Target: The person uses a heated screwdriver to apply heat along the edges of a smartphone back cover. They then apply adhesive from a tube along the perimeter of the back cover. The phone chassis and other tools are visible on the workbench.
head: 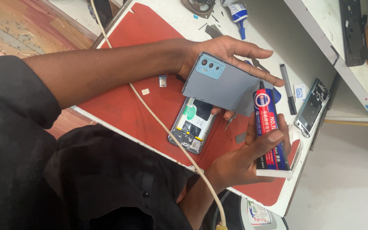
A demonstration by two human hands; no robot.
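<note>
My left hand [220, 46] holds a grey-blue phone back cover [222, 89] with its camera block facing up, fingers along its far edge and one finger under it. My right hand [237, 162] grips a red and blue glue tube [266, 123], thumb across its body, and the black nozzle touches the cover's right edge. Beneath the cover lies an opened phone [191, 124] with its insides exposed, resting on a red mat [141, 42].
A beige cable [158, 121] crosses the mat and my lap. A second stripped phone frame [312, 106], a black pen-like tool [288, 87] and a small metal part [162, 81] lie on the white bench. Another blue and white tube [238, 12] sits near a white shelf [320, 34].
</note>
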